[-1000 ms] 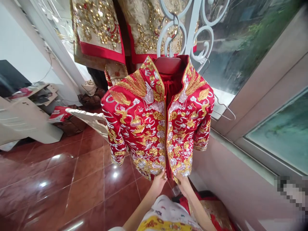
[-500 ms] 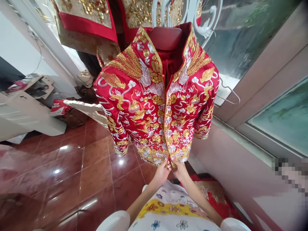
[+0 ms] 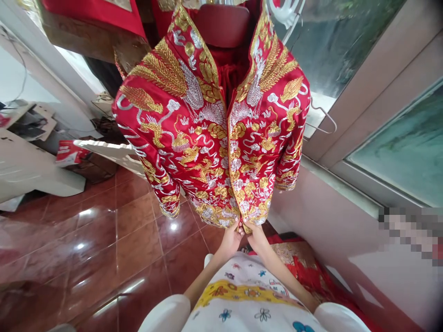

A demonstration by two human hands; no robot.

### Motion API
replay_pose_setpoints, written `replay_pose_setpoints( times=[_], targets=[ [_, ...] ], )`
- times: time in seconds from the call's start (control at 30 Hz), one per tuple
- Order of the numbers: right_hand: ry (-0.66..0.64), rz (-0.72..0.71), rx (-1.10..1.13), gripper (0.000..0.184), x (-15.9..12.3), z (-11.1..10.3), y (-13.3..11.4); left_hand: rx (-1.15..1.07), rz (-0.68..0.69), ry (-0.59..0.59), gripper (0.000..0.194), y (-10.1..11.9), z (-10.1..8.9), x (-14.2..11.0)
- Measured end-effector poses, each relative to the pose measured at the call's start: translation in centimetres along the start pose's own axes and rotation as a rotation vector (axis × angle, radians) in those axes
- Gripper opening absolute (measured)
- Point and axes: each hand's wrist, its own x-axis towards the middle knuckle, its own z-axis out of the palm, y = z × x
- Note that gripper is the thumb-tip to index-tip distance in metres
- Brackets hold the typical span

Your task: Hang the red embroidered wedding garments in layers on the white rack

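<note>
A red jacket [image 3: 207,152] with gold and silver embroidery hangs in front of me on a dark red hanger [image 3: 221,25]. Its two front edges meet down the middle, while the collar stands apart at the top. My left hand [image 3: 230,237] pinches the bottom corner of the front edge on the left. Beside it, almost touching, my right hand [image 3: 256,235] grips the bottom corner of the other front edge, thumb on top. The fingertips under the hem are partly hidden by the cloth.
White scrolled metalwork [image 3: 287,16] stands behind the collar. An empty wire hanger [image 3: 321,117] hangs at the right by the window frame [image 3: 360,87]. Red and gold cloth [image 3: 301,263] lies low by the wall. A white cabinet [image 3: 38,161] stands left on the tiled floor [image 3: 134,244].
The jacket appears larger and closer, its collar higher in view and shifted left. Both hands keep their hold on the bottom front corners, now slightly higher in view.
</note>
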Motion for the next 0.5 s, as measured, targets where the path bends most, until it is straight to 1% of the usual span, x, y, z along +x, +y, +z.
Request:
replay_pose_setpoints(
  times=[0.17,0.33,0.5],
  targets=[
    [0.011,0.070,0.084,0.021,0.29,-0.03,0.05,0.004,0.011,-0.020,0.034,-0.25,0.01,0.20],
    [0.019,0.087,0.116,0.020,0.62,-0.25,0.33,-0.016,0.023,-0.031,0.034,-0.42,-0.21,0.55],
    [0.020,0.103,0.151,0.022,0.86,0.02,0.36,-0.011,0.016,-0.038,0.033,-0.36,-0.44,0.64]
  ],
)
